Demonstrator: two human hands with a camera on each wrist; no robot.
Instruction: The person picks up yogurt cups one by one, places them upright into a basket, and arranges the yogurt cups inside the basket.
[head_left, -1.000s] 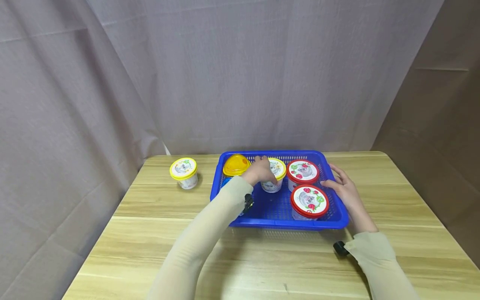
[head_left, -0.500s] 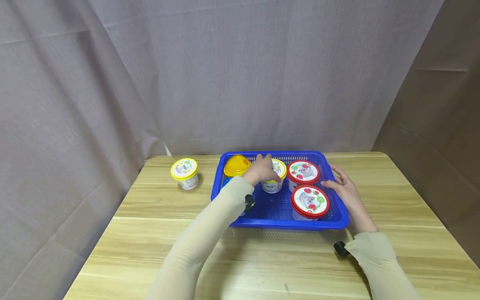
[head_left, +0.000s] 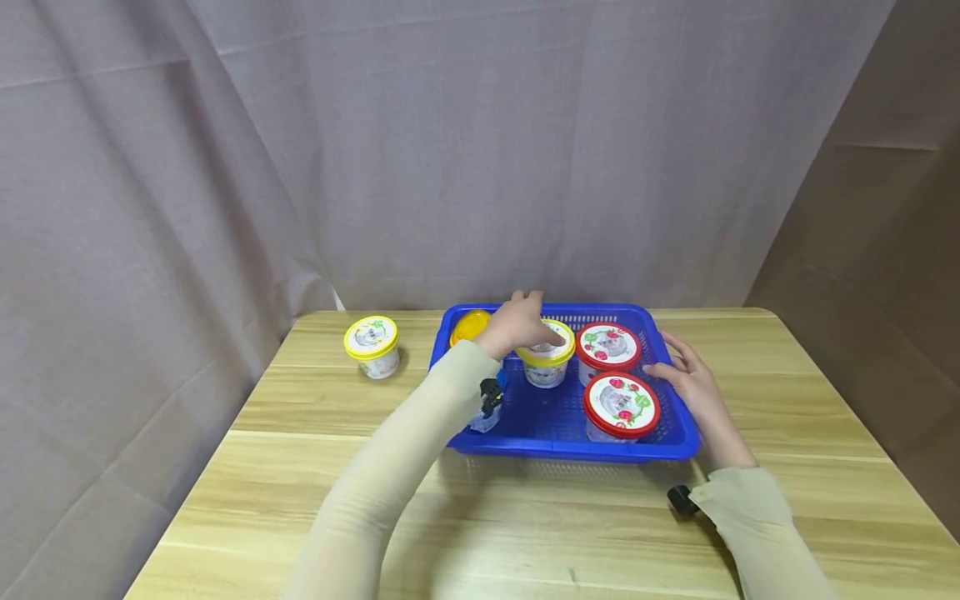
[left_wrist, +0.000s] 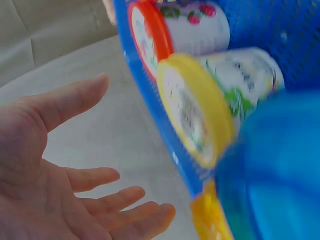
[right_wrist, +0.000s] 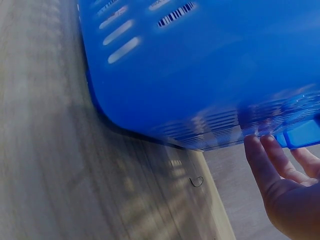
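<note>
In the head view, my left hand (head_left: 517,325) hovers over the back of a blue plastic basket (head_left: 555,450), beside a yellow-lidded tub (head_left: 547,375) standing in it. The left wrist view shows that hand (left_wrist: 75,175) with spread fingers and nothing between them, apart from the tub (left_wrist: 195,110). My right hand (head_left: 693,392) holds the basket's right rim, its thumb over the edge and the fingers outside. Two red-lidded tubs (head_left: 609,346) with strawberry prints stand at the basket's right. A yellow domed lid (head_left: 470,327) and a blue-lidded container (left_wrist: 280,165) are at its left, partly hidden by my arm.
Another yellow-lidded tub (head_left: 372,346) stands on the wooden table (head_left: 300,467), left of the basket. A grey curtain (head_left: 450,150) hangs behind the table. A black wrist device (head_left: 681,499) sits near the right cuff.
My left hand has lifted off the yellow-lidded tub in the basket and moved slightly back and left, its fingers spreading. The right hand stays on the basket rim.
</note>
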